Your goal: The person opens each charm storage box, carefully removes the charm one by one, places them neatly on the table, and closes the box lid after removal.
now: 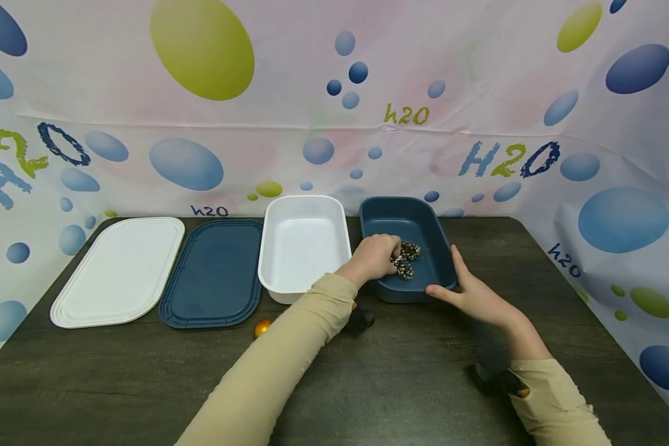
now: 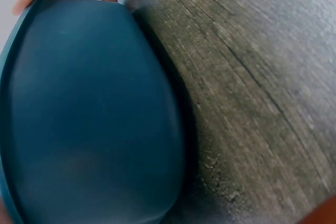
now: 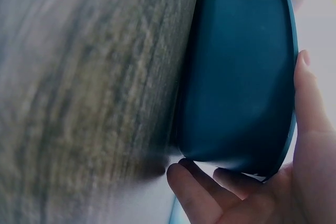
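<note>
Two pine cones with pale-tipped scales are at the left hand's fingertips, inside a dark blue plastic container. My left hand reaches over the container's front left edge, its fingers bent down and gripping the cones. At the front right corner, my right hand holds the container, thumb on the front rim and fingers along the right side. The right wrist view shows the container's outer wall between the thumb above and the fingers below. In the left wrist view, the container's front wall hides the cones.
A white container stands left of the blue one. Farther left lie a dark blue lid and a white lid. An orange shiny ball is partly behind the left sleeve. A patterned sheet hangs behind the dark wooden table.
</note>
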`<state>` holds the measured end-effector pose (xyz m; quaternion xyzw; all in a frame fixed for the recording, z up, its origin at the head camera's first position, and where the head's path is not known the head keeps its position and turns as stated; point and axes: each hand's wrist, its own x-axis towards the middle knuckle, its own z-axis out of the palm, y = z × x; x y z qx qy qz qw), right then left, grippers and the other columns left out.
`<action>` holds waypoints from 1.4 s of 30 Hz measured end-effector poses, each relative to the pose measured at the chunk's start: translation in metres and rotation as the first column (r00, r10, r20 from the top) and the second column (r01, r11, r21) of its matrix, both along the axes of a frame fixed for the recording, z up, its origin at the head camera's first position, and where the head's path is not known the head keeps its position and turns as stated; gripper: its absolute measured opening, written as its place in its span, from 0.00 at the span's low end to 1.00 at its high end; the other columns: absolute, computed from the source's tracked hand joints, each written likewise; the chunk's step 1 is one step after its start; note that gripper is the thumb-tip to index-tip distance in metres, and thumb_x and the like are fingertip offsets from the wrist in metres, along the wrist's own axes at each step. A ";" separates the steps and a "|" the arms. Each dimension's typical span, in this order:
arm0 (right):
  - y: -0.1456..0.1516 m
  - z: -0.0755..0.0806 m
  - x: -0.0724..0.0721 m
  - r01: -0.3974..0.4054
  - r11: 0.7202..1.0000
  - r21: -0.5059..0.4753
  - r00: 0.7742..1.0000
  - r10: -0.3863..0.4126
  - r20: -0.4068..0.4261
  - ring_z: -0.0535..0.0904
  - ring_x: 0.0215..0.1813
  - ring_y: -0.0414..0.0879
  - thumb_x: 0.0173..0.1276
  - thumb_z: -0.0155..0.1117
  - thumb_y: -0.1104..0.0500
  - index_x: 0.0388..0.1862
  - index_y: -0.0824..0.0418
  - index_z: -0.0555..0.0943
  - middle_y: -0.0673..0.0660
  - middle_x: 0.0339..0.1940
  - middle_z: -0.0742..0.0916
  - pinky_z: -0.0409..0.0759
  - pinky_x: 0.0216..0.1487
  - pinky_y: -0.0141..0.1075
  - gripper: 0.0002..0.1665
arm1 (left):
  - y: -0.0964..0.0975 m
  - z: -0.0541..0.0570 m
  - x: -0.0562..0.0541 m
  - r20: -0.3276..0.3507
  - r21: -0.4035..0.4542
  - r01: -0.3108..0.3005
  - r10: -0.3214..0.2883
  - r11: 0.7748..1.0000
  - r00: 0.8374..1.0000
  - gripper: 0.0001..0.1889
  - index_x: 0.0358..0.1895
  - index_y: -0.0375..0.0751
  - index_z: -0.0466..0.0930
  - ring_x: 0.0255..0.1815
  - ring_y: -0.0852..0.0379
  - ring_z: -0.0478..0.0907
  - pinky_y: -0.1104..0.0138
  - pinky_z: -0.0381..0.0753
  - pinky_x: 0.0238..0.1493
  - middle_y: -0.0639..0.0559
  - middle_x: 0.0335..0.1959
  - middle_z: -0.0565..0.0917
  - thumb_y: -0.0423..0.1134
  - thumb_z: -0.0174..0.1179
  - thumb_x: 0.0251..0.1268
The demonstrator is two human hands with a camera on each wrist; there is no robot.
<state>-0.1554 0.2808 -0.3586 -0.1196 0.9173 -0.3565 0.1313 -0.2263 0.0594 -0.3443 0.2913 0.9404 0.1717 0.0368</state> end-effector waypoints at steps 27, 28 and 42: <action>0.000 0.001 -0.001 0.001 1.000 0.000 1.000 -0.001 0.022 0.47 0.71 0.74 0.69 0.57 0.40 0.73 0.56 0.19 0.71 0.75 0.37 0.56 0.62 0.68 0.63 | -0.034 0.044 0.020 0.075 0.437 0.093 -0.139 0.895 0.987 0.15 0.45 0.40 0.80 0.39 0.59 0.75 0.74 0.73 0.41 0.51 0.39 0.79 0.39 0.70 0.56; 0.000 0.001 -0.001 0.002 1.000 -0.001 1.000 -0.002 0.023 0.47 0.71 0.74 0.69 0.57 0.39 0.73 0.56 0.19 0.71 0.75 0.37 0.56 0.62 0.68 0.63 | -0.037 0.046 0.022 0.077 0.444 0.096 -0.145 0.891 0.986 0.15 0.45 0.40 0.80 0.39 0.59 0.75 0.74 0.74 0.41 0.51 0.39 0.79 0.39 0.70 0.56; 0.000 -0.001 -0.002 0.011 1.000 0.005 1.000 -0.011 0.022 0.45 0.71 0.75 0.69 0.58 0.40 0.73 0.54 0.18 0.71 0.75 0.37 0.54 0.62 0.68 0.64 | -0.088 0.067 0.066 0.059 0.442 0.110 -0.152 0.890 0.987 0.15 0.44 0.41 0.83 0.35 0.62 0.76 0.74 0.76 0.39 0.55 0.35 0.81 0.41 0.71 0.54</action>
